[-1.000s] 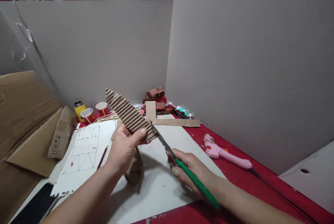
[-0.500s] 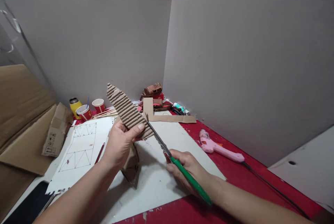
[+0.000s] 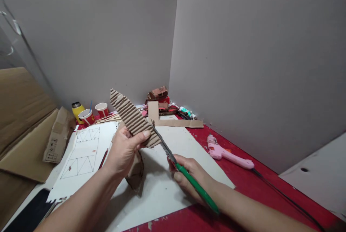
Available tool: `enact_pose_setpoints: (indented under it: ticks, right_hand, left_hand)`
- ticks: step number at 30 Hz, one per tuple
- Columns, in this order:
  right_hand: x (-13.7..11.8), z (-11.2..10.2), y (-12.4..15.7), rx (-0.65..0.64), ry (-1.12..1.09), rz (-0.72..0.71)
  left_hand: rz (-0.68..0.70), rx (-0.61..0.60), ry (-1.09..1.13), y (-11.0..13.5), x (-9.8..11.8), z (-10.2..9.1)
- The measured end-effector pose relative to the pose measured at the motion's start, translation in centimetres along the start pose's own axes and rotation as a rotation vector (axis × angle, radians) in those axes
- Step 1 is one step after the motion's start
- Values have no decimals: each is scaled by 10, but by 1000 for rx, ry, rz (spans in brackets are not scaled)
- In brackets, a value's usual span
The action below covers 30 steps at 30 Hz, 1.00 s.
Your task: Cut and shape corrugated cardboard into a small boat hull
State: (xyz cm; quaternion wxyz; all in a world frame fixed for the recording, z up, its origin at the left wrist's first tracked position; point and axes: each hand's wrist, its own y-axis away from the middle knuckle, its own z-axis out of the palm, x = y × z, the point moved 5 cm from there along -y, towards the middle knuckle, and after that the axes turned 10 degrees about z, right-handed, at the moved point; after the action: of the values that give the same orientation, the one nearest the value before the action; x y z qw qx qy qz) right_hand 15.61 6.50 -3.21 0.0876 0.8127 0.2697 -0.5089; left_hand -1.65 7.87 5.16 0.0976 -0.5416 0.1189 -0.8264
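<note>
My left hand is closed on a strip of corrugated cardboard, thumb lying across its ridged face. The strip slants up to the left and ends in a point. My right hand grips green-handled scissors. Their blades lie along the strip's right edge, near its lower end; whether they touch or bite into it I cannot tell. Below my left hand a folded brown cardboard piece stands on the white sheet, partly hidden by that hand.
A pink glue gun with a black cord lies at the right on the red tabletop. Left are a paper with drawn trusses, a phone and cardboard boxes. Behind stand paper cups, a yellow bottle and an L-shaped cardboard piece.
The cardboard strip has dipped slightly at its tip and lower end. The scissors' handles have shifted a little to the left, still beside the strip's edge.
</note>
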Motion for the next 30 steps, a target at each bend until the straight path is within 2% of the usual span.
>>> enact_pose_setpoints:
  ticks: [4, 10, 17, 24, 30]
  right_hand:
    - [3, 0, 2, 22, -44, 35]
    - [-7, 3, 6, 21, -81, 52]
    - [-1, -8, 3, 166, -181, 101]
    - [1, -9, -2, 28, -56, 27]
    - [-2, -5, -1, -9, 113, -22]
  left_hand:
    - [-20, 19, 36, 3, -6, 4]
    - [-35, -9, 34, 6, -7, 5]
    - [8, 53, -32, 4, 0, 0]
    - [-6, -9, -167, -4, 6, -11]
    - [30, -23, -194, -4, 13, -10]
